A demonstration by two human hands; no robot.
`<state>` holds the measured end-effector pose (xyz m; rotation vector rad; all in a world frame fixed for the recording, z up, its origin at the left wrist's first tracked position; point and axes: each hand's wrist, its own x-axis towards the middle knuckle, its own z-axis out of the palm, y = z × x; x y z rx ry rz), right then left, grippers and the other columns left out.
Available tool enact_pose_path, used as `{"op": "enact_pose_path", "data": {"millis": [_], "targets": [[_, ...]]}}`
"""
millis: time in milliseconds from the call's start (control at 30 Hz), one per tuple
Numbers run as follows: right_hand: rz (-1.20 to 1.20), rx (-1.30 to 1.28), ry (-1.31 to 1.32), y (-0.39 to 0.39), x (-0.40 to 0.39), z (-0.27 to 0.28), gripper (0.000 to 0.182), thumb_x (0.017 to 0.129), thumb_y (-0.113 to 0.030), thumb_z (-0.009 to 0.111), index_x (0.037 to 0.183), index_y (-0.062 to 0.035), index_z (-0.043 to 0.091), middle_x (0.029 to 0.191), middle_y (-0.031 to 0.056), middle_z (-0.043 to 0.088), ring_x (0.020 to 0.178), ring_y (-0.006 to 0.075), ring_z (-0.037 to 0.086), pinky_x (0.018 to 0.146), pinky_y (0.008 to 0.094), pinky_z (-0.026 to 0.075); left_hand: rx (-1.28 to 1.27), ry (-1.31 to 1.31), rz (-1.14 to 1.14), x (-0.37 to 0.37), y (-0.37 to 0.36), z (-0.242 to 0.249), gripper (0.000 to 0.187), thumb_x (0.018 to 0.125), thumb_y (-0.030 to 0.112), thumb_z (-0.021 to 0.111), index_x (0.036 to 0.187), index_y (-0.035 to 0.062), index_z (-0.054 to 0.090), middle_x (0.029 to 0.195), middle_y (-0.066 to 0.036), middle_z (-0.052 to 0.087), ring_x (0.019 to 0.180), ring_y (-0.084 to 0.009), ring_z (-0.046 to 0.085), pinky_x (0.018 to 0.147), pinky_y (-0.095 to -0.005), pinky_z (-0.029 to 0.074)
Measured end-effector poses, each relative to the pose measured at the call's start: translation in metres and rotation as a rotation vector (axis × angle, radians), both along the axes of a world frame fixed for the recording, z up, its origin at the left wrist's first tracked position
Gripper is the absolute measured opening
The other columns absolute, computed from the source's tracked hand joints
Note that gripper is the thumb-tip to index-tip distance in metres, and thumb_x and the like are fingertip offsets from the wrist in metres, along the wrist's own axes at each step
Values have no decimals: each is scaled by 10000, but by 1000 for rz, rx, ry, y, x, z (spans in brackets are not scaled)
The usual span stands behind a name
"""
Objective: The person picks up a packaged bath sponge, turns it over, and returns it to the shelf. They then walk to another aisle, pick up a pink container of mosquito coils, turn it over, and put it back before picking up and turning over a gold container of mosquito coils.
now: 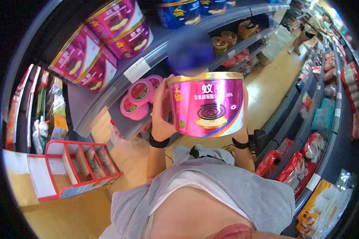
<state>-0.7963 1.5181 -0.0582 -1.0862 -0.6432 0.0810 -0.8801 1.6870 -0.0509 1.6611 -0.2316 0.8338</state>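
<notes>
A magenta mosquito coil tin (207, 107) with a gold rim and a black spiral picture is held upright in front of my chest. My left hand (162, 111) wraps round its left side, thumb low on the wall. On the opposite side my right hand (245, 103) presses against the tin, its fingers mostly hidden behind it. Both wrists wear dark bands. Matching magenta tins (119, 24) are stacked on the shelf at the upper left. Close to my left hand, pink round tubs (137, 95) sit on a lower shelf.
Blue tins (179, 14) stand on the upper shelf. A clear-edged shelf rail (107, 85) curves past on the left. On the floor at the lower left is a red-edged divided rack (79, 167). Packaged goods (293, 169) line the right shelves; another person (315, 26) is down the aisle.
</notes>
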Motion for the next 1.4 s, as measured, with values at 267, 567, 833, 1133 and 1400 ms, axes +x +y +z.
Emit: {"op": "enact_pose_path", "data": {"millis": [267, 567, 833, 1133, 1400], "targets": [[-121, -30, -39, -24, 2, -10, 1020, 567, -257, 748, 1310, -16, 92, 1314, 127, 243, 1207, 219, 268, 1000, 350, 201, -75, 50, -99, 13, -18, 5, 1014, 524, 176, 791, 1302, 16, 160, 1332, -139, 249, 1172, -248, 350, 954, -351, 296], [-145, -8, -64, -41, -2, -6, 960, 592, -238, 725, 1304, -25, 118, 1330, 129, 216, 1221, 226, 243, 1003, 355, 195, -158, 76, -222, 23, -32, 8, 1021, 519, 154, 791, 1303, 19, 150, 1330, -141, 243, 1187, -257, 323, 963, -355, 285], [-258, -19, -104, -53, 0, -7, 791, 687, -210, 631, 1300, -50, 157, 1306, 116, 256, 1184, 214, 297, 978, 359, 251, -72, 55, -237, 32, -40, 9, 1022, 520, 153, 789, 1304, 25, 146, 1335, -155, 228, 1192, -264, 315, 962, -365, 291], [-336, -25, -136, -65, 1, -6, 605, 795, -177, 526, 1296, -77, 201, 1279, 102, 301, 1141, 201, 358, 951, 363, 313, -113, 69, -266, 41, -53, 9, 1027, 515, 166, 793, 1304, 22, 151, 1331, -152, 234, 1187, -275, 318, 959, -378, 294], [-316, -20, -147, -73, 7, -11, 582, 805, -159, 503, 1296, -71, 203, 1262, 96, 327, 1116, 198, 385, 940, 352, 329, -89, 50, -281, 47, -58, 10, 1020, 516, 176, 791, 1302, 19, 160, 1328, -151, 233, 1188, -275, 317, 973, -383, 263]]}}
